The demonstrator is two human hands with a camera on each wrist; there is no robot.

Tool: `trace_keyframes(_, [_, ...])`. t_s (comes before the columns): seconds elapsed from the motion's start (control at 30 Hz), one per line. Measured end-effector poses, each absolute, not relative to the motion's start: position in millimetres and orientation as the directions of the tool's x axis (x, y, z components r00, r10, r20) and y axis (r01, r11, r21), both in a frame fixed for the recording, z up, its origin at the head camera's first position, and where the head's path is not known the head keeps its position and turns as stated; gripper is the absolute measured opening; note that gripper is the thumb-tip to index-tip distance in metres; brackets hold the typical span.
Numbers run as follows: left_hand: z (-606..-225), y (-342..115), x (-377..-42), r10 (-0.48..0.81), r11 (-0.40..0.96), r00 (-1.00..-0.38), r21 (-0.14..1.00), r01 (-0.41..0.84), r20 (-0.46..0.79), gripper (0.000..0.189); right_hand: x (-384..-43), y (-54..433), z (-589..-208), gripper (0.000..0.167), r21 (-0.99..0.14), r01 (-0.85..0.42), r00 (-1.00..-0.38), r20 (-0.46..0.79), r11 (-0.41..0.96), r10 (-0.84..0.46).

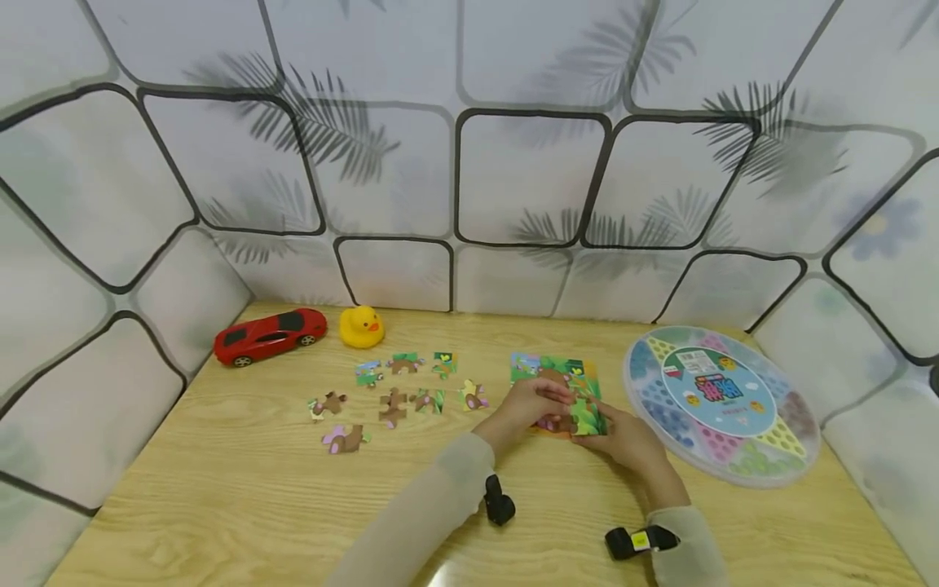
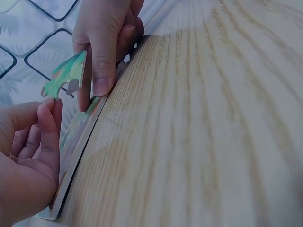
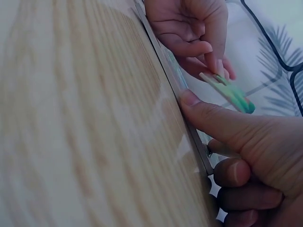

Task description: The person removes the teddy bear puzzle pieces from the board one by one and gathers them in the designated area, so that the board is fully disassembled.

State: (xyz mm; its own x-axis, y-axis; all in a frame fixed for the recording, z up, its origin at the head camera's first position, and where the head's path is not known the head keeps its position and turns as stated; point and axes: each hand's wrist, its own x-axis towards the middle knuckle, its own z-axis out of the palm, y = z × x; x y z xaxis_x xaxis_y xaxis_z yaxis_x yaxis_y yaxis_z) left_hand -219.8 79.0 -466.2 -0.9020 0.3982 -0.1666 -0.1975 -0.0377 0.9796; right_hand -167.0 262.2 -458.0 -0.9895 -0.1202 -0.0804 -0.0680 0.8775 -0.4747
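Observation:
My left hand (image 1: 530, 408) is over a jigsaw puzzle board (image 1: 525, 365) with a colourful picture of green leaves and brown shapes. Its thumb and fingertips pinch a green jigsaw piece (image 2: 66, 78), which the left wrist view shows raised and tilted above the board. My right hand (image 1: 629, 439) grips the near right edge of the board, its thumb (image 3: 213, 116) along the rim in the right wrist view and some fingers curled beside it. Both hands hide part of the board's picture. Left of the board lie several loose jigsaw pieces (image 1: 393, 406) with brown, purple and green parts.
A round Chinese checkers-style board (image 1: 719, 391) in a clear cover lies to the right, close to my right hand. At the back left stand a red toy car (image 1: 270, 336) and a yellow rubber duck (image 1: 361, 328). A patterned wall (image 1: 528, 179) borders the wooden table (image 1: 242, 505).

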Motion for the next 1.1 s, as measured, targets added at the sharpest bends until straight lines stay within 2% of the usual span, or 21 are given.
trace_keyframes(0.17, [-467.7,70.5,-216.8,0.446,-0.056,-0.877,0.972,-0.228,-0.180,0.020,-167.1,260.8,-461.1,0.087,-0.468,-0.060,-0.988,-0.095,0.882,-0.118])
trace_keyframes(0.3, [-467.4,65.1,-214.6,0.485,-0.077,-0.852,0.962,-0.263,-0.194,0.022,-168.1,261.1,-459.4,0.076,-0.482,-0.020,-0.986,-0.136,0.876,-0.097])
trace_keyframes(0.5, [-466.4,56.6,-209.1,0.467,-0.105,-0.861,0.954,-0.280,-0.202,0.023,-167.3,263.2,-458.3,0.074,-0.493,0.005,-0.983,-0.161,0.870,-0.085])
trace_keyframes(0.83, [-462.6,31.1,-196.7,0.405,-0.059,-0.885,0.959,-0.278,-0.232,0.021,-162.4,264.7,-463.6,0.092,-0.457,-0.042,-0.983,-0.139,0.888,-0.118])
trace_keyframes(1.1, [-456.8,-24.9,-192.0,0.349,-0.034,-0.904,0.960,-0.277,-0.248,0.025,-167.3,260.7,-454.4,0.092,-0.441,-0.072,-0.984,-0.113,0.895,-0.135])
